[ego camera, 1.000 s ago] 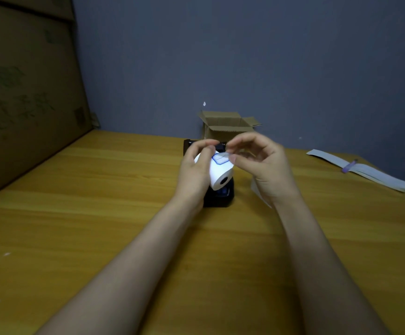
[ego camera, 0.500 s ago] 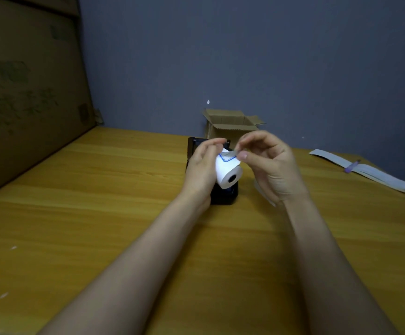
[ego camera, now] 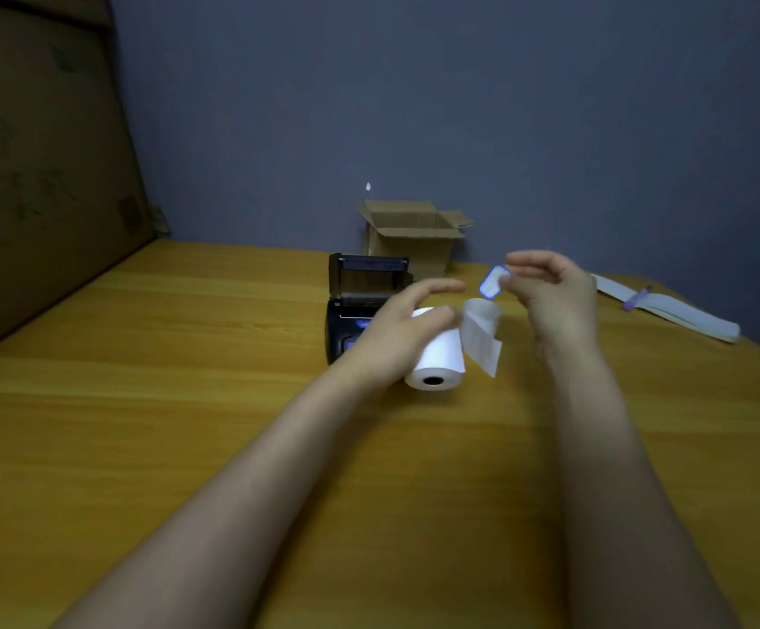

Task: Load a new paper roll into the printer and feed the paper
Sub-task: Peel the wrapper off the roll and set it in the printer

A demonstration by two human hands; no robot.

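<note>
i read it as unsealing: left hand (ego camera: 396, 331) grips the paper roll (ego camera: 437, 358) beside the open printer (ego camera: 355, 306), right hand (ego camera: 550, 295) pinches the peeled sticker (ego camera: 491, 282) clear, freeing the tail for feeding.

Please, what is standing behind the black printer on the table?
An open cardboard box stands behind the printer, near the wall. The printer's raised lid covers its lower left part, and the inside of the box cannot be seen.
</note>
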